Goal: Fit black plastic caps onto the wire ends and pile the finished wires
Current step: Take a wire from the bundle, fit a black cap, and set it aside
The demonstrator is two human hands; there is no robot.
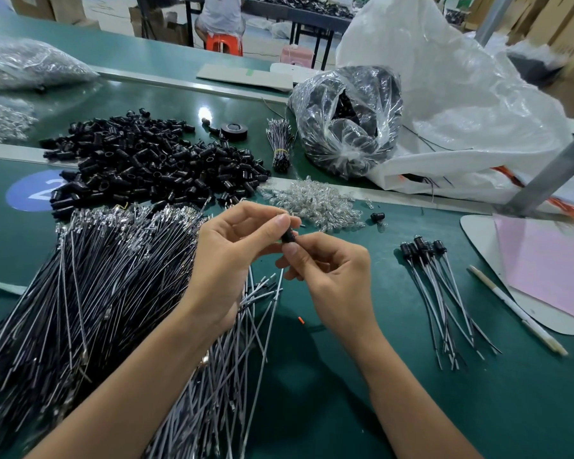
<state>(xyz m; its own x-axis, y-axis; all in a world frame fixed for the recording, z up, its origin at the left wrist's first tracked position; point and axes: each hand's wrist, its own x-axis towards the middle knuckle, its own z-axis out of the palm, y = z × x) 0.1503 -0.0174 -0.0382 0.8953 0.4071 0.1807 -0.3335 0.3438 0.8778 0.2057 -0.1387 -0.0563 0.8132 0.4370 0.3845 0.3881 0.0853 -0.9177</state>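
Green table [362, 409]: work surface. All positions below are given from the cap heap [153, 160].
White sack [461, 104]: well right of the cap heap, slumped and crumpled.
Wire pile [90, 286]: just in front of the cap heap and touching its near edge. Loose black and white wires fan toward the camera, metal terminals at the far ends.
Cap heap: loose black plastic caps, spread wide across the table's seam strip.
Clear bag [345, 124]: right of the cap heap, near it. It holds dark parts, probably more caps, but glare hides them.
Left hand [229, 250]: in front of the cap heap, near its right end. Fingers are curled, and thumb and forefinger pinch the top of the held cap [287, 236].
Right hand [332, 270]: front-right of the cap heap. Fingers are curled and the thumb tip grips the held cap's lower end.
Finished wires [444, 293]: well right and in front of the cap heap. A small loose pile, capped ends pointing away.
Glass bulbs [315, 203]: just right of the cap heap's near corner, a clear scatter.
Tape roll [234, 130]: at the cap heap's far right edge, lying flat.
Held cap: front-right of the cap heap, in the air between both hands.
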